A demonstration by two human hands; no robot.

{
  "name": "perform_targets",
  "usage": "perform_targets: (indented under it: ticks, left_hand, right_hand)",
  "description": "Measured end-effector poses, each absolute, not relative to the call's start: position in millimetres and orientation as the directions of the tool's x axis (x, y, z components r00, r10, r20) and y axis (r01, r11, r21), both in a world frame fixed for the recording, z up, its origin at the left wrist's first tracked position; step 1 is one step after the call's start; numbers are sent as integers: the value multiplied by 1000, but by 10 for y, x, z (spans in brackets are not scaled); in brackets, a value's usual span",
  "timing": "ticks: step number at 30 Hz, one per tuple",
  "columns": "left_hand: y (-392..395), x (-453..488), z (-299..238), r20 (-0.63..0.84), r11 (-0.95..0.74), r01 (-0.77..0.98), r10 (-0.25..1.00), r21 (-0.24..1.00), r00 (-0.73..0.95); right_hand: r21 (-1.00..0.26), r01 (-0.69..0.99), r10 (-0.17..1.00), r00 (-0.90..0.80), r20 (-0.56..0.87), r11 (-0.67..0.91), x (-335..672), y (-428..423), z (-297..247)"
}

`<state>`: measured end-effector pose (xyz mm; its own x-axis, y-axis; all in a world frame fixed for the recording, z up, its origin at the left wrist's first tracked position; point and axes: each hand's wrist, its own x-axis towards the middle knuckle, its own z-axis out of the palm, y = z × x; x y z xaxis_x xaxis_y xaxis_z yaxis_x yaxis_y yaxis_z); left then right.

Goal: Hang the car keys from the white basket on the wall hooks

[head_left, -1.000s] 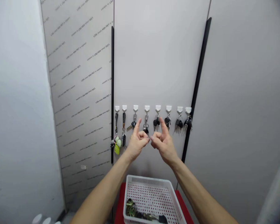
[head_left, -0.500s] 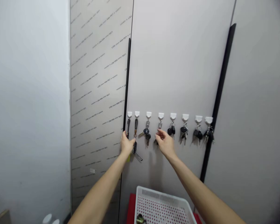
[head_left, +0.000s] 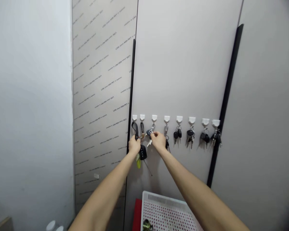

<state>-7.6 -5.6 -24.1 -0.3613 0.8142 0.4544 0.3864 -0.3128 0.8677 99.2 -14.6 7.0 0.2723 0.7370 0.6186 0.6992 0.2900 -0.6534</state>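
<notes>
My left hand [head_left: 134,145] is closed at the lower end of a looped black key strap [head_left: 135,127] on the first hook. Below its fingers dangle a black car key fob [head_left: 143,152] and a yellow-green tag [head_left: 138,163]. Beside it a braided key strap [head_left: 142,127] hangs from the second hook. My right hand [head_left: 158,140] pinches the bunch of keys [head_left: 149,132] under the third hook [head_left: 154,117], tilting it toward the left. The exact grip points are partly hidden by my fingers.
More key bunches hang in a row to the right, among them a pair of black keys [head_left: 177,133]. A white perforated basket [head_left: 163,196] sits below on something red [head_left: 137,215]. Long black handles [head_left: 227,96] run along the pale cabinet doors.
My right hand has moved left from the fourth hook's keys to the third's, leaving the fourth bunch hanging. My left hand has shifted slightly right, and the strap and fob by it have turned.
</notes>
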Motion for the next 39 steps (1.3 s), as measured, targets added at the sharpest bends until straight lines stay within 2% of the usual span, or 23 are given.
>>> perform_targets:
  ticks: [3, 6, 9, 13, 16, 19, 22, 24, 26, 28, 32, 36, 39]
  left_hand:
    - [-92, -120, -45, 467, -427, 189, 802, 884, -373]
    - [-167, -139, 287, 489, -531, -35, 802, 846, -342]
    - [-241, -176, 659, 519, -593, -143, 778, 792, -355]
    - [-352, -269, 897, 552, -630, -149, 752, 762, -360]
    - [-487, -287, 669, 594, -639, -135, 760, 758, -263]
    - [-590, -231, 161, 556, -569, -108, 821, 815, -134]
    - [-536, -150, -279, 366, -389, -126, 915, 913, -172]
    - [-418, -93, -382, 279, -327, -184, 928, 927, -247]
    - [-279, -31, -331, 248, -317, -218, 924, 923, -291]
    - [-151, 31, -196, 265, -328, -174, 914, 929, -308]
    - [12, 92, 53, 310, -343, -49, 895, 938, -320]
    - [38, 46, 127, 307, -329, -33, 908, 944, -284]
    - [-17, 2, 142, 297, -316, -48, 926, 948, -234]
  right_hand:
    - [-669, 620, 639, 328, 696, 410, 1020, -166, 208]
    - [-684, 517, 604, 347, 718, 516, 1036, -193, 426]
    - [-696, 383, 635, 291, 715, 608, 1051, -254, 661]
    - [-722, 298, 721, 135, 679, 624, 1193, -458, 676]
    - [-750, 384, 830, -92, 550, 539, 1445, -671, 206]
    - [-793, 464, 916, -268, 299, 395, 1739, -865, -597]
    - [-837, 501, 965, -240, 108, 219, 1890, -973, -1289]
    - [-876, 453, 977, -197, 80, 163, 1829, -966, -1461]
    - [-919, 349, 979, -152, 136, 182, 1640, -883, -1359]
    - [-937, 246, 968, -106, 227, 247, 1384, -739, -1059]
    - [-928, 191, 947, -36, 320, 321, 983, -422, -366]
    - [-951, 166, 966, -61, 252, 259, 899, -241, -66]
    - [-962, 204, 962, -240, 129, 180, 900, -210, -92]
